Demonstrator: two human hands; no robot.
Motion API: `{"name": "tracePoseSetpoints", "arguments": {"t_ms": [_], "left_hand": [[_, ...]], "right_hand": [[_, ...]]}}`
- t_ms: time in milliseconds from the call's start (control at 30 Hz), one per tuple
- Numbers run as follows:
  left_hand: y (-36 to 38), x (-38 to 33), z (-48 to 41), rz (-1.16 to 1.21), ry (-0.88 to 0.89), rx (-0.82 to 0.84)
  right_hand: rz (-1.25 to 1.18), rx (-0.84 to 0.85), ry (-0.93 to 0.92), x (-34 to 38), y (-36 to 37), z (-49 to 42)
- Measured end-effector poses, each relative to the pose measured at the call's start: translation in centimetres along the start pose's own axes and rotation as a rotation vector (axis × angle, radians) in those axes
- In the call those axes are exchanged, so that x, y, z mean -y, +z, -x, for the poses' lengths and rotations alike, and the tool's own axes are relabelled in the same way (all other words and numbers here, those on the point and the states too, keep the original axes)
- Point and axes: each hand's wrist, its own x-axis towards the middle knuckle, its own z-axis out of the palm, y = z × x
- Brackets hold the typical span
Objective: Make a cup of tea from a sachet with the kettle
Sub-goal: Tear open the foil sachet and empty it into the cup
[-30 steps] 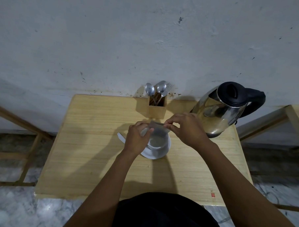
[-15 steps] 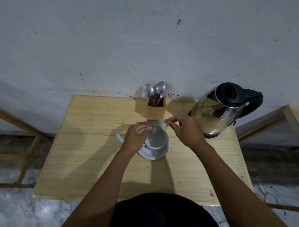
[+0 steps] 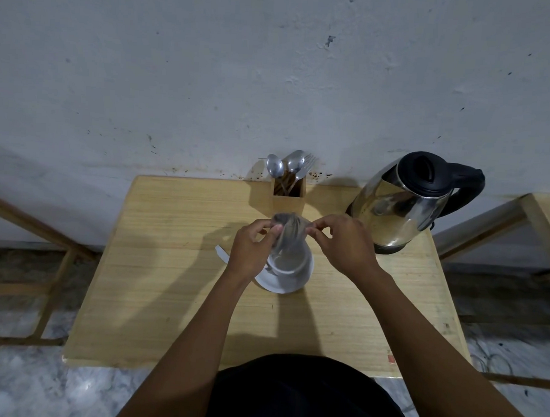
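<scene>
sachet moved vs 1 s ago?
Yes. The sachet, pinched by both hands, sits higher over the cup, nearer the cutlery holder, and looks blurred.

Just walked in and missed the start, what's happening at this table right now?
A person is making tea. Both hands, left hand and right hand, pinch a blurred sachet over a white cup on its saucer. The steel kettle stands untouched to the right, lid shut. A cutlery holder sits at the back of the wooden table.

hands 2 (image 3: 253, 245) | kettle 1 (image 3: 399, 207) | cup 1 (image 3: 292, 261) | saucer 1 (image 3: 283, 284) | spoons 2 (image 3: 275, 168) | fork 1 (image 3: 309, 163) | sachet 1 (image 3: 290, 232)
</scene>
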Motion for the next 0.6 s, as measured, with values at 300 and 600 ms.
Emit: {"name": "tracePoseSetpoints", "arguments": {"t_ms": [300, 600], "left_hand": [[-0.1, -0.04, 0.08, 0.017, 0.032, -0.048], [-0.28, -0.08, 0.1, 0.006, 0.043, -0.046]], "right_hand": [[0.088, -0.004, -0.011, 0.07, -0.14, 0.3], [0.124, -0.039, -0.006, -0.1, -0.29, 0.59]]}}
